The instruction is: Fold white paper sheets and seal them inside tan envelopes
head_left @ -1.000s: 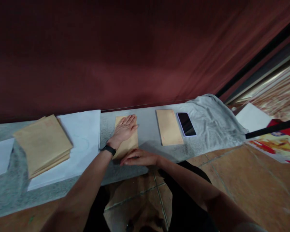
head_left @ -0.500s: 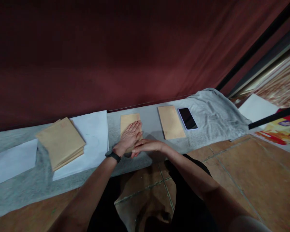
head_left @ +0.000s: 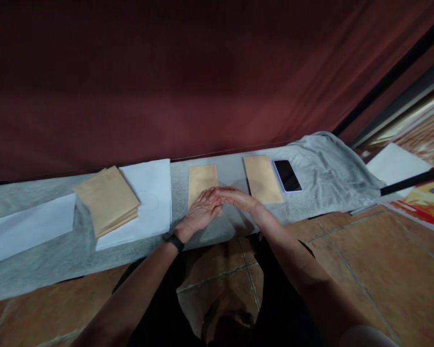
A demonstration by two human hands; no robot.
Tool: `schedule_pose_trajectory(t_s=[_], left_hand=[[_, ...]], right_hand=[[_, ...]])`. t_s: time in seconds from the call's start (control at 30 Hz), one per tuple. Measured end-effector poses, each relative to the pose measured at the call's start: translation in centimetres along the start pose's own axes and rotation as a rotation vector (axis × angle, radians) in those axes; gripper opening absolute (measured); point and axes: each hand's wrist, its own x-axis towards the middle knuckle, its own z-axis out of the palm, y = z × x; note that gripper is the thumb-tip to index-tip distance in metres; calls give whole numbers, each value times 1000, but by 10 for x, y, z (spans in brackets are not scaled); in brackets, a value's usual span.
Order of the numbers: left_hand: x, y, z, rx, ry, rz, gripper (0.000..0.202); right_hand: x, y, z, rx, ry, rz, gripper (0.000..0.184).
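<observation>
A brown envelope (head_left: 201, 180) lies on the grey cloth (head_left: 50, 260) in front of me. My left hand (head_left: 201, 212), with a black band at the wrist, lies flat on its near half with the fingers stretched out. My right hand (head_left: 237, 197) rests just to the right, fingers straight and together, its tips meeting the left hand's fingertips over the envelope. Neither hand grips anything. A second brown envelope (head_left: 262, 178) lies to the right, beside a dark phone (head_left: 287, 175).
A stack of brown envelopes (head_left: 107, 199) sits at the left on a white sheet (head_left: 148, 202). Another white sheet (head_left: 25, 229) lies further left. A dark red curtain hangs behind. Crumpled grey cloth (head_left: 332, 168) and tiled floor are at right.
My right hand has slid from the envelope's near edge up along it to meet the left fingertips. My left hand has drawn back toward me. The view has shifted slightly.
</observation>
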Motion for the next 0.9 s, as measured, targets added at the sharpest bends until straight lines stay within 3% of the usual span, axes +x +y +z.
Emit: schedule_pose_trajectory(t_s=[0.13, 0.23, 0.7, 0.9], left_hand=[[-10, 12, -3, 3, 23, 31, 60], [-15, 17, -4, -11, 56, 50, 61], [-44, 34, -2, 22, 7, 174, 76], [-51, 38, -3, 22, 26, 174, 74]], right_hand=[[12, 15, 2, 342, 175, 59, 39], [17, 26, 5, 414, 311, 99, 37], [20, 56, 28, -153, 477, -40, 31], [17, 52, 40, -311, 361, -169, 38]])
